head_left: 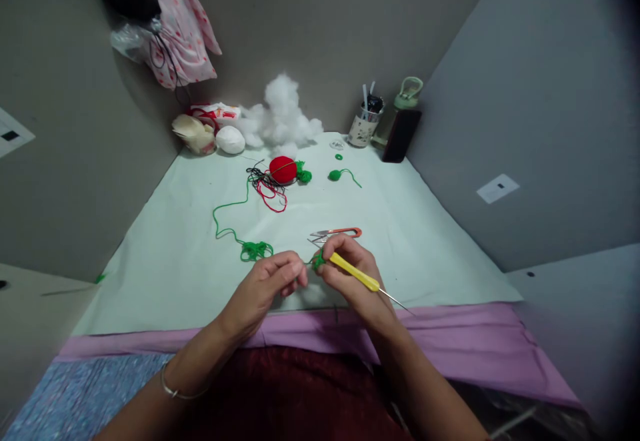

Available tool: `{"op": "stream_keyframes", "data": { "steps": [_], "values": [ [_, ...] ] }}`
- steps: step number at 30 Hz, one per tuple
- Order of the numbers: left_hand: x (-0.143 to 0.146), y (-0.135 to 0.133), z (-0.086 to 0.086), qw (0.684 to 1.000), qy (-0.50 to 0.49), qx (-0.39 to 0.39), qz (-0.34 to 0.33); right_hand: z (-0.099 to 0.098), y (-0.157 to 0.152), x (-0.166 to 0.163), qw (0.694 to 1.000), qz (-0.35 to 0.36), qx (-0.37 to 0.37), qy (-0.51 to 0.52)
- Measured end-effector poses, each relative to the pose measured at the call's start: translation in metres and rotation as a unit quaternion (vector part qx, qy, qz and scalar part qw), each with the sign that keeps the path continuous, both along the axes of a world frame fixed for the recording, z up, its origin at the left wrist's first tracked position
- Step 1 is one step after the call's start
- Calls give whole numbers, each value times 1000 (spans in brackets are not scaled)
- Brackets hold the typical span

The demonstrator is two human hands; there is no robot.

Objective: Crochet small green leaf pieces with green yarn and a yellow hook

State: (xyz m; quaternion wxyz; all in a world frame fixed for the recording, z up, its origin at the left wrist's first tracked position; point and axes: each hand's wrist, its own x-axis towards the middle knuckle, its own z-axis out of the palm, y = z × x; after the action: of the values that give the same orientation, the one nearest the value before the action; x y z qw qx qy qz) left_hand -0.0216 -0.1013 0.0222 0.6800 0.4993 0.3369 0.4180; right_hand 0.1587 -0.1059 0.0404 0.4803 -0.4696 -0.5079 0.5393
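My right hand [357, 274] is closed round a crochet hook [355, 272] with a yellow handle; its far metal end points down to the right. A small green crocheted piece [319, 260] is pinched at the same fingertips. From that piece a short length of green yarn [309, 262] runs to my left hand [275, 278], whose fingers are pressed together on it. Just beyond my right fingers lies a pair of orange-handled thread snips [340, 233], partly hidden. A loose tangle of green yarn [257, 250] rests beyond my left hand.
Further back lie a red ball [283, 170] with dark and red yarn tails, and a small green ball [335, 175] with a tail. White stuffing [285, 114] is heaped at the wall. A cup [365, 128], a bottle [407, 94] and a phone [401, 136] stand back right.
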Motion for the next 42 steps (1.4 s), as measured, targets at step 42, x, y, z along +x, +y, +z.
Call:
{"op": "stream_keyframes", "data": {
  "steps": [42],
  "values": [
    [-6, 5, 24, 988, -55, -103, -98, -7, -4, -7, 943, 16, 228, -243]
  ]
}}
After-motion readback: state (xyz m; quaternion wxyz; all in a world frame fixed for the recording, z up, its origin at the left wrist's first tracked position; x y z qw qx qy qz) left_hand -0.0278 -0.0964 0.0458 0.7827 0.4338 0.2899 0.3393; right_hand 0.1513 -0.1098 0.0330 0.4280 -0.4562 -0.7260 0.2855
